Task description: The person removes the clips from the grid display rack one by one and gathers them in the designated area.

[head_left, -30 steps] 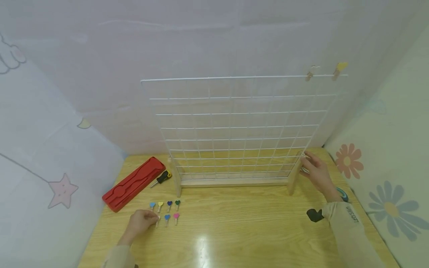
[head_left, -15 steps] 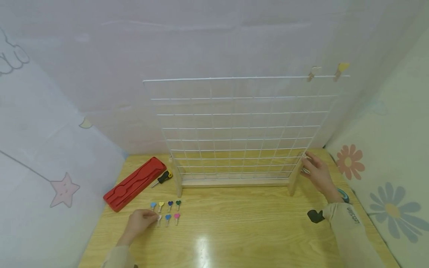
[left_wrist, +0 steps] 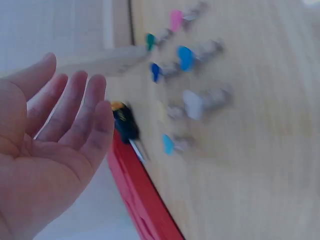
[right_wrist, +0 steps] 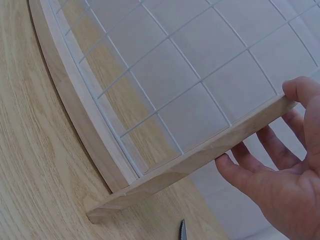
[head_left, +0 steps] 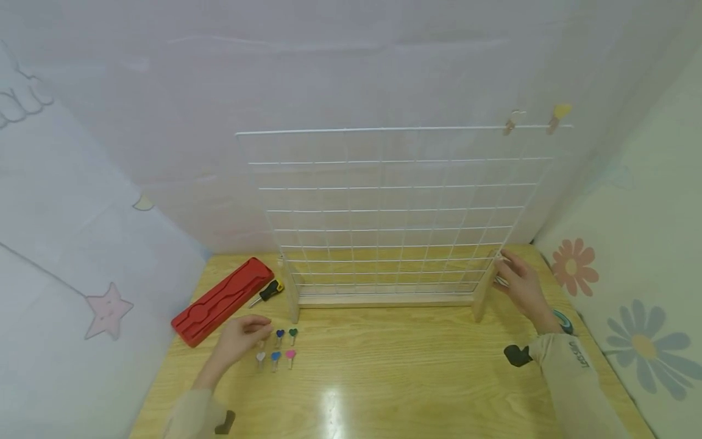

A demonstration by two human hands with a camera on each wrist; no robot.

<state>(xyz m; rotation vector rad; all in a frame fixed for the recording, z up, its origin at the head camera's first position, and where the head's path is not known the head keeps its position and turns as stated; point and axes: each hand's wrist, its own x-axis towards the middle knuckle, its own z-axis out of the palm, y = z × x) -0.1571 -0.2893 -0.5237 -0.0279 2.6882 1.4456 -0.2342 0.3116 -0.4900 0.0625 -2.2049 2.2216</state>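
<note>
My left hand (head_left: 241, 341) is held over the small heart clips with loosely bent fingers and nothing in them. The white heart clip (head_left: 261, 357), blue clip (head_left: 276, 356) and pink clip (head_left: 290, 355) lie in the near row. Behind them are a dark blue clip (head_left: 280, 334) and a green clip (head_left: 293, 333). The hand covers the light blue clip (left_wrist: 168, 144) and pale yellow clip (left_wrist: 161, 111) in the head view. With thumb and fingers on opposite sides, my right hand (right_wrist: 285, 175) grips the upper end of the wooden side post (right_wrist: 195, 155) of the white wire grid (head_left: 378, 210).
A yellow heart clip (head_left: 560, 112) and a white heart clip (head_left: 515, 116) sit on the grid's top wire at right. On the left lie a red tray (head_left: 222, 303) and a black-and-yellow screwdriver (head_left: 269, 291). A teal object (head_left: 563, 320) lies partly hidden beside my right wrist.
My left hand has let go of the white heart clip in the near row and moved up and slightly right, over the far row. The right hand keeps its hold on the post.
</note>
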